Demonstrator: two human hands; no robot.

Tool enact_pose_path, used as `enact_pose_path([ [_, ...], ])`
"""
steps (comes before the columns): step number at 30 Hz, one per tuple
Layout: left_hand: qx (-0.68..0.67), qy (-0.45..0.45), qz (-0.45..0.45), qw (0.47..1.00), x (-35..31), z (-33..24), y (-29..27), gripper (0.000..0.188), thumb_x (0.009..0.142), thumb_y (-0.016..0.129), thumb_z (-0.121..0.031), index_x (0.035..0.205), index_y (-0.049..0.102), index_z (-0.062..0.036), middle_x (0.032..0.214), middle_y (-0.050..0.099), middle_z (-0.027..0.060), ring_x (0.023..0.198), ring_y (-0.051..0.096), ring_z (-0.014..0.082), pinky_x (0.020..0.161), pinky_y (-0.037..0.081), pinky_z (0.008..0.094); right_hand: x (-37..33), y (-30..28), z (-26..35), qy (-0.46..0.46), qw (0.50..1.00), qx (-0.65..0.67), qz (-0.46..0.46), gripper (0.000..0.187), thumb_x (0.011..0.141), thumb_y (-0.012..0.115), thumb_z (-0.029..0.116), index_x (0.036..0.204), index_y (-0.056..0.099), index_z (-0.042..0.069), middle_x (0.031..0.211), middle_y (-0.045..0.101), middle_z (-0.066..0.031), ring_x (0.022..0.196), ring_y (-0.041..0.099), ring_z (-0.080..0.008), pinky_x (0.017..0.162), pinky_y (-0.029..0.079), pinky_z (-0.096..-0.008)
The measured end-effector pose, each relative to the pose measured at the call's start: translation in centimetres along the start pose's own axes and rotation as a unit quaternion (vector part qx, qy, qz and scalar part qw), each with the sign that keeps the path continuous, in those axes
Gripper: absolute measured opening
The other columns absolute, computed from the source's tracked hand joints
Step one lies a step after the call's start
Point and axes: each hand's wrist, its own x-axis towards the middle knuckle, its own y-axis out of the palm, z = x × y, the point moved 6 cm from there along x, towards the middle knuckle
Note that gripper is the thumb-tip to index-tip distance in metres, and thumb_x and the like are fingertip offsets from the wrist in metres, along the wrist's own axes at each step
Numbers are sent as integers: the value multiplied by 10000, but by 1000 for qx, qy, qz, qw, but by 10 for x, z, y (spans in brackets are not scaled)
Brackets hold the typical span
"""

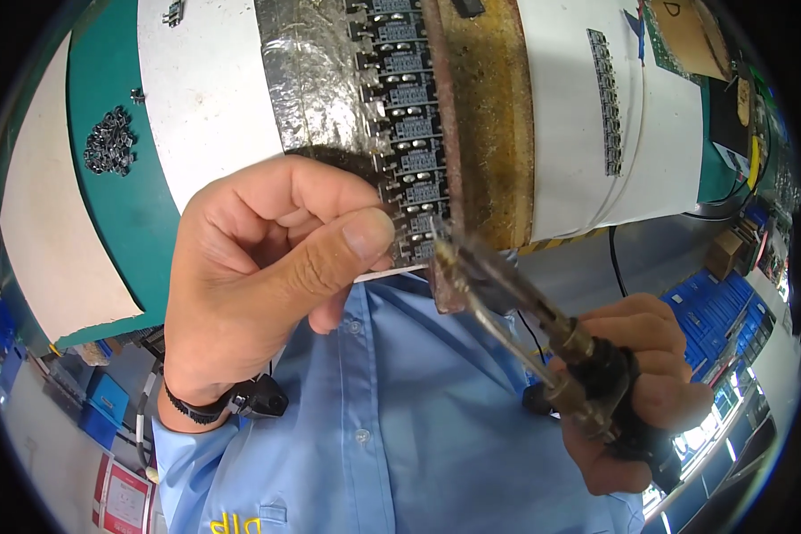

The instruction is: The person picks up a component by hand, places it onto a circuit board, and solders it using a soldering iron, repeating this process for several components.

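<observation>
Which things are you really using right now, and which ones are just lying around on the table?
In use:
- left hand, pinching the strip of small black parts
- right hand, holding the soldering tool, its tip at the strip's lower end

Lying about:
- pile of small dark metal pieces on the green mat
- second black strip
- cardboard piece

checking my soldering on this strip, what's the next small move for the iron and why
Probably ease the soldering iron tip a touch up onto the next component of the black component strip. The tip sits at the strip's near end, which the left hand pinches, while the right hand grips the handle; more components run up the row.
</observation>
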Motion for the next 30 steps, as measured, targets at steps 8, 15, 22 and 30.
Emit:
enact_pose_path([
  [8, 16, 10, 9, 1000, 0, 1, 2, 163, 859, 633, -148, 861, 579, 6, 701, 617, 76, 399, 433, 31, 369, 326, 145, 9, 24, -14, -88, 994, -62, 19, 511, 843, 541, 394, 1211, 378, 79, 860, 599, -138, 746, 617, -260, 611, 489, -345],
  [15, 8, 22, 13, 1000, -2, 6, 4, 181, 884, 598, -175, 884, 566, 3, 742, 621, 84, 398, 418, 25, 370, 310, 138, 12, 46, -19, -184, 975, -114, 49, 632, 791, 653, 268, 1319, 348, 102, 1051, 627, -224, 919, 641, -334, 777, 529, -402],
  [22, -21, 50, 0, 999, 1, 9, -3, 218, 921, 534, -210, 909, 557, 6, 729, 615, 78, 392, 405, 23, 367, 295, 141, 9, 48, -25, -111, 990, -54, 75, 491, 757, 699, 131, 1157, 417, 100, 1079, 597, -266, 910, 637, -367, 776, 520, -435],
  [30, 22, 96, -52, 994, -28, -6, -37, 177, 915, 546, -139, 895, 604, 27, 703, 611, 60, 471, 458, 48, 446, 354, 169, 17, 45, -18, -5, 989, -3, 148, 336, 876, 598, 143, 1135, 390, 96, 1142, 537, -331, 1012, 597, -387, 837, 492, -444],
])
